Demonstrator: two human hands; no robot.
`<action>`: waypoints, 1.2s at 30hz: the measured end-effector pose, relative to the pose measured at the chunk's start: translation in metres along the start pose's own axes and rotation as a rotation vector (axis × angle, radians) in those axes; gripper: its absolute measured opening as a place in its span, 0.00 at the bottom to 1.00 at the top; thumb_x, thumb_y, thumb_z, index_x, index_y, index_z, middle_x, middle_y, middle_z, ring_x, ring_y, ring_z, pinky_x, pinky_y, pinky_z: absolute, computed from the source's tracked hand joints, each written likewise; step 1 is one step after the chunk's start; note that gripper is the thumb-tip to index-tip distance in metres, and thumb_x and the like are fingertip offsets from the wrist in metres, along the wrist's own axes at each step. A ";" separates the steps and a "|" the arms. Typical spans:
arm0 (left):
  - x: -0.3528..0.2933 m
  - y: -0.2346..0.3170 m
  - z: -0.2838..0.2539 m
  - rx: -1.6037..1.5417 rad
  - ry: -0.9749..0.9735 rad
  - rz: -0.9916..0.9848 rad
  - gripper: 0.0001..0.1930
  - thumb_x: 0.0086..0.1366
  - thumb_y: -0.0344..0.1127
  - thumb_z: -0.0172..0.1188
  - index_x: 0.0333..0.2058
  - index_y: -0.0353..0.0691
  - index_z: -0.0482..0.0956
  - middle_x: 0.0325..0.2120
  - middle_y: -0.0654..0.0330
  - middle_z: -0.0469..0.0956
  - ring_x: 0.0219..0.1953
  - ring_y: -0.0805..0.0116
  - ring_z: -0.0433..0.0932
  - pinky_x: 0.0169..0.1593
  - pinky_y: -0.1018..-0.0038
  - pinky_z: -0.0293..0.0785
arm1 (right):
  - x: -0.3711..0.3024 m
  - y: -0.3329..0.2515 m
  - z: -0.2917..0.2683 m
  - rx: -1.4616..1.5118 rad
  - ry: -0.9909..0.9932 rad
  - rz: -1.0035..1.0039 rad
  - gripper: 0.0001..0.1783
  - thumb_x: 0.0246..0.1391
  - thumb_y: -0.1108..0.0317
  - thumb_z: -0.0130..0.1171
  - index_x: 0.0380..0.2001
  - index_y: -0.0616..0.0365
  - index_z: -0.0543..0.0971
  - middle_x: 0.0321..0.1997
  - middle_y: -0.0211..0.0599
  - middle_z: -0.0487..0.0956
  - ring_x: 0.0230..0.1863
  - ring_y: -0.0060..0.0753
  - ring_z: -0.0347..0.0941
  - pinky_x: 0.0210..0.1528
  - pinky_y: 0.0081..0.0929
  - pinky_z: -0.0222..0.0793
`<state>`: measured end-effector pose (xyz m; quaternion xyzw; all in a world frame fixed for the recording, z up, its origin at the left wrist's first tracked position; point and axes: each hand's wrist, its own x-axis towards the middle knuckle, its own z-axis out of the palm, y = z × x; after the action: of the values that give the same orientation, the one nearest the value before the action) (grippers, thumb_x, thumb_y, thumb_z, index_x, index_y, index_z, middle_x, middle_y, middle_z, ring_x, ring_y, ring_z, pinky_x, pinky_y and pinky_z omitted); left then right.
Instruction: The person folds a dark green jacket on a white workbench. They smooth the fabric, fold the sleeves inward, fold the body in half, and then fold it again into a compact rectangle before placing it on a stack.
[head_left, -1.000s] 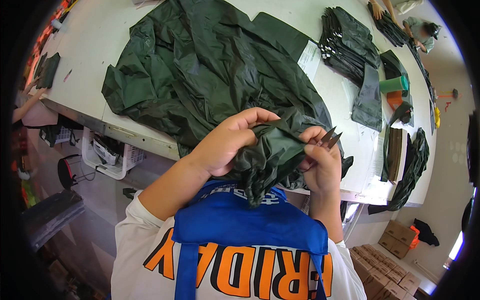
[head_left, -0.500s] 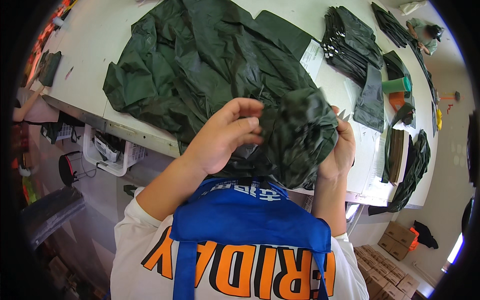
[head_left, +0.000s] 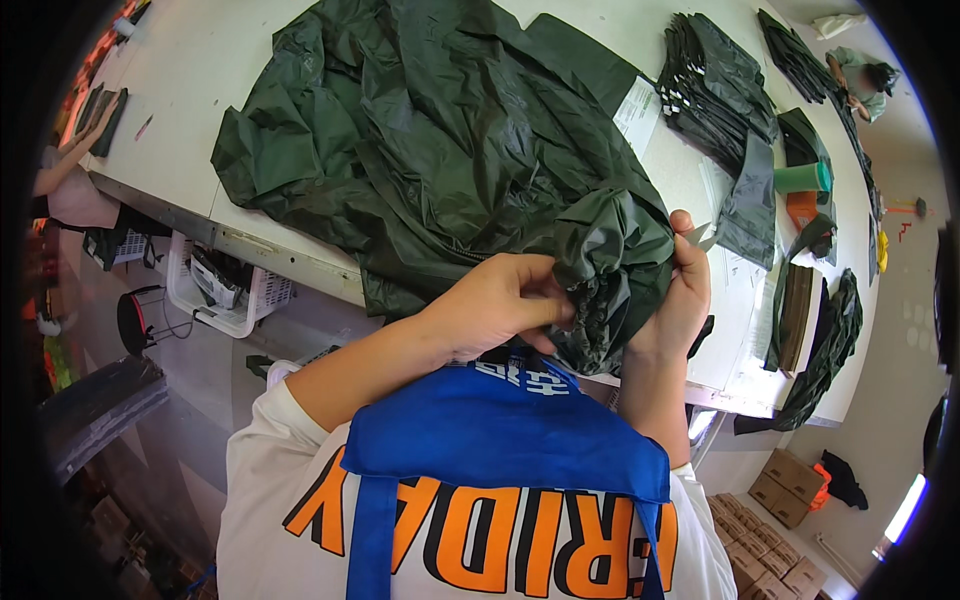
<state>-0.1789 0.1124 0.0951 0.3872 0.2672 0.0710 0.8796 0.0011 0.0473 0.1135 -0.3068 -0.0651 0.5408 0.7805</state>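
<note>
Green coat (head_left: 440, 140) lies on the desk (head_left: 190, 110), its bunched end (head_left: 610, 270) lifted near the edge. Both hands now squeeze it: left hand (head_left: 500, 305), right hand (head_left: 685, 290). The bundle looks tighter than a second ago.

Both hands (head_left: 590, 300) bunch a dark green garment (head_left: 440, 150) — grip tight.

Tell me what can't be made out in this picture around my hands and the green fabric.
Head view:
- Right hand: fingers hidden behind the bunched green fabric.
- Left hand: fingertips buried in the folds.
- Small grey tip by the right thumb: too small to identify.
- Folded stack: blurred, pieces uncountable.
</note>
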 end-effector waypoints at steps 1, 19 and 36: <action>0.000 -0.001 0.000 -0.068 -0.001 0.012 0.16 0.60 0.26 0.61 0.47 0.34 0.74 0.38 0.60 0.78 0.37 0.74 0.78 0.35 0.77 0.81 | 0.000 -0.001 0.000 0.022 -0.013 0.018 0.11 0.58 0.72 0.40 0.42 0.56 0.68 0.43 0.42 0.75 0.46 0.41 0.73 0.52 0.38 0.69; 0.012 -0.008 0.008 -0.124 -0.072 0.073 0.20 0.58 0.19 0.56 0.50 0.34 0.71 0.43 0.60 0.77 0.45 0.71 0.76 0.45 0.76 0.74 | 0.007 0.002 -0.018 0.247 -0.078 0.210 0.11 0.56 0.72 0.41 0.41 0.55 0.71 0.43 0.46 0.78 0.46 0.47 0.76 0.51 0.46 0.73; -0.005 0.017 0.005 -0.633 -0.085 0.296 0.18 0.64 0.26 0.56 0.53 0.40 0.69 0.42 0.61 0.77 0.44 0.70 0.77 0.50 0.73 0.76 | -0.014 -0.025 -0.012 -0.837 -0.063 -0.639 0.13 0.55 0.74 0.53 0.44 0.62 0.76 0.36 0.35 0.75 0.32 0.23 0.72 0.34 0.20 0.69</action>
<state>-0.1792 0.1198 0.1122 0.1323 0.1362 0.2609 0.9465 0.0208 0.0244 0.1206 -0.5407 -0.3889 0.2127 0.7149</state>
